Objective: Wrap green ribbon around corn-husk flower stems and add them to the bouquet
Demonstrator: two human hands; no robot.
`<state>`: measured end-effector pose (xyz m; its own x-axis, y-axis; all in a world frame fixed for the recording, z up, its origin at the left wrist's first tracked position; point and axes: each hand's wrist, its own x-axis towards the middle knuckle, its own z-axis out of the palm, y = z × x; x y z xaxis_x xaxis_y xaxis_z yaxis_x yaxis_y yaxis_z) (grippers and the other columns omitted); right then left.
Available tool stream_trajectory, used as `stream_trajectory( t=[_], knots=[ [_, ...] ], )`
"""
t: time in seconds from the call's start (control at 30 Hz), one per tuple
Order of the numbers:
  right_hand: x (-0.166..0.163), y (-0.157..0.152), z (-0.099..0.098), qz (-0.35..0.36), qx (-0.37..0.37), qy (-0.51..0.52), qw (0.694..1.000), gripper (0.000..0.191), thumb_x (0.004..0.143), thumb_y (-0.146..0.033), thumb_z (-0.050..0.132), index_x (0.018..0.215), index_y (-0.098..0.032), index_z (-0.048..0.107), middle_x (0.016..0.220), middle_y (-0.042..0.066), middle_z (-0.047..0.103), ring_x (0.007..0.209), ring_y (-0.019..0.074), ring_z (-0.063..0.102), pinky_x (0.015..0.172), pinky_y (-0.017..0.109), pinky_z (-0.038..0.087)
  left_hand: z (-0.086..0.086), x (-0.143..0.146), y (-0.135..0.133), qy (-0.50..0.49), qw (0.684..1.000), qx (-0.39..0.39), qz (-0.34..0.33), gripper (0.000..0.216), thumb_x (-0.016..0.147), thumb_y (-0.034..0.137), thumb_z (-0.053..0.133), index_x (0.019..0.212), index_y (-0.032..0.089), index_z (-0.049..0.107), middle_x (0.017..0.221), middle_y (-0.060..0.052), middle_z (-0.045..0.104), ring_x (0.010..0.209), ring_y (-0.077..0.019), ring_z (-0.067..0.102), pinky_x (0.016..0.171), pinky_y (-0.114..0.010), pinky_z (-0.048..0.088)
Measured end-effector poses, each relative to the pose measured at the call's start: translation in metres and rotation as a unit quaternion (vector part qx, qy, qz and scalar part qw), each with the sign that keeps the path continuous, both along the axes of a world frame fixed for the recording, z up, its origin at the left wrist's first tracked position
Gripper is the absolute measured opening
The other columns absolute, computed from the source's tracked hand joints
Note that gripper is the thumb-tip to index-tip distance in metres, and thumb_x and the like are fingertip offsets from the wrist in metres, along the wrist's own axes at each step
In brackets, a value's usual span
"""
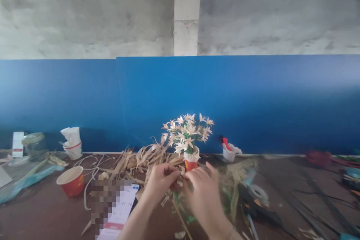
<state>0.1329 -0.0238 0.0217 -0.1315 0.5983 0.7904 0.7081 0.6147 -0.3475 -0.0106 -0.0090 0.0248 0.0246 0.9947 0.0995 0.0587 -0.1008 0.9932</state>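
Observation:
My left hand (161, 182) is closed in a pinch in front of the flower cup. My right hand (201, 191), slightly blurred, is closed beside it, its fingertips meeting the left ones. A small pale husk-like piece (181, 172) shows between the fingertips, mostly hidden. Below them a thin stick (182, 219) slants down, with a bit of green near its top; whether it is attached to the piece I cannot tell. Just behind my hands, a bunch of pale star-shaped flowers (188, 133) with green stems stands in a red and white paper cup (191, 164).
Dry husks (137, 161) are heaped behind my left hand. A phone (119, 208) lies by my left forearm, a red paper cup (71, 182) and a white cable (91, 170) farther left. A tape roll (258, 194) lies right. The blue partition (239, 101) rises behind.

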Motion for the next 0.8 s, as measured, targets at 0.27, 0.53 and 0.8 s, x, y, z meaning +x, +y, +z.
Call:
stream_trajectory(
  t=[0.27, 0.53, 0.8],
  knots=[
    [0.006, 0.000, 0.008, 0.037, -0.066, 0.029, 0.997, 0.012, 0.076, -0.014, 0.051, 0.073, -0.021, 0.061, 0.070, -0.001, 0.065, 0.073, 0.0167, 0.058, 0.096, 0.045, 0.023, 0.007, -0.007, -0.001, -0.010, 0.999, -0.007, -0.046, 0.021, 0.065, 0.024, 0.067, 0.082, 0.011, 0.067, 0.052, 0.000, 0.065, 0.048, -0.0133, 0.060, 0.049, -0.025, 0.049],
    [0.025, 0.026, 0.004, 0.392, -0.599, 0.221, 0.662, 0.026, 0.057, -0.040, 0.068, 0.056, -0.015, 0.062, 0.057, 0.002, 0.059, 0.052, 0.0110, 0.051, 0.057, 0.024, 0.039, 0.020, -0.008, -0.016, -0.010, 0.991, -0.004, -0.134, 0.019, 0.065, 0.031, 0.070, 0.067, 0.014, 0.061, 0.051, -0.001, 0.064, 0.047, -0.0135, 0.059, 0.050, -0.026, 0.047],
    [0.025, 0.052, -0.034, 0.138, -0.444, 0.084, 0.881, 0.030, 0.077, -0.032, 0.044, 0.070, -0.014, 0.067, 0.063, 0.005, 0.066, 0.058, 0.0139, 0.056, 0.059, 0.024, 0.041, 0.021, -0.021, -0.014, 0.068, 0.987, -0.030, -0.141, 0.015, 0.065, 0.028, 0.066, 0.066, 0.015, 0.059, 0.048, 0.004, 0.057, 0.046, -0.0116, 0.057, 0.048, -0.022, 0.043]
  ],
)
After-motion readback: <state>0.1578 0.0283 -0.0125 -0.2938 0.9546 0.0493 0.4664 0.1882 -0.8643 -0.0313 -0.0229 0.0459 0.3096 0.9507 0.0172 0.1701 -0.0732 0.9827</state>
